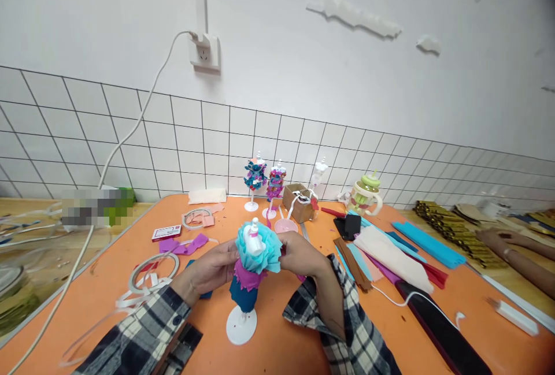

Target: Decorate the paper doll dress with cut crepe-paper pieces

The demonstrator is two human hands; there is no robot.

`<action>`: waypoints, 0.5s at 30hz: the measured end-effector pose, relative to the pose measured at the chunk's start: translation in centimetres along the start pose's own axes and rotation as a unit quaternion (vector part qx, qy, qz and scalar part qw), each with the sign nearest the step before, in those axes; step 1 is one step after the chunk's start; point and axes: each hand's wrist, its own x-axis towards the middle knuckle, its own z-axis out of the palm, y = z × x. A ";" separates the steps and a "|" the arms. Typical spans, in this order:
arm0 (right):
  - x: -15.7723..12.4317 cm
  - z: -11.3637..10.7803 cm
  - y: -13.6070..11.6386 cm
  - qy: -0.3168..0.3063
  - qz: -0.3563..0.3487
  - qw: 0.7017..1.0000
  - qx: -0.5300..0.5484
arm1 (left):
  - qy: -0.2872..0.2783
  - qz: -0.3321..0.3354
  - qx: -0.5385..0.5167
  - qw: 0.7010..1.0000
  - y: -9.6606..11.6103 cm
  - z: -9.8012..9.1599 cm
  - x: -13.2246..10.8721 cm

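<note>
A small white dress-form mannequin point(254, 242) stands in front of me on a round white base point(241, 325). Ruffled turquoise crepe paper point(266, 253) wraps its upper body, above a jagged purple layer point(249, 277) and a dark blue skirt point(243, 297). From the left, my left hand point(217, 267) grips the edge of the paper dress, its fingertips partly hidden. On the other side my right hand point(301, 253) pinches the turquoise ruffle, with fingers mostly behind it.
Dressed mini mannequins point(276, 181), a cardboard box point(299, 204), a pink bowl point(286, 226) and a jug point(366, 195) stand behind. Tape rolls point(154, 271) lie left; crepe paper strips point(392, 253) and a dark elongated device point(437, 323) lie right. Another person's hands point(496, 242) are at far right.
</note>
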 end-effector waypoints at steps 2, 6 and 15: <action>0.1 0.1 0.0 0.022 0.002 1.000 -0.012 | 0.004 0.001 -0.007 1.000 0.0 0.0 0.1; 0.5 0.5 0.2 0.056 0.005 0.998 -0.001 | 0.017 0.004 -0.020 1.000 0.0 0.4 0.2; 0.6 0.4 -0.2 0.041 0.008 0.999 -0.010 | 0.048 -0.003 -0.035 0.998 -0.3 1.0 0.2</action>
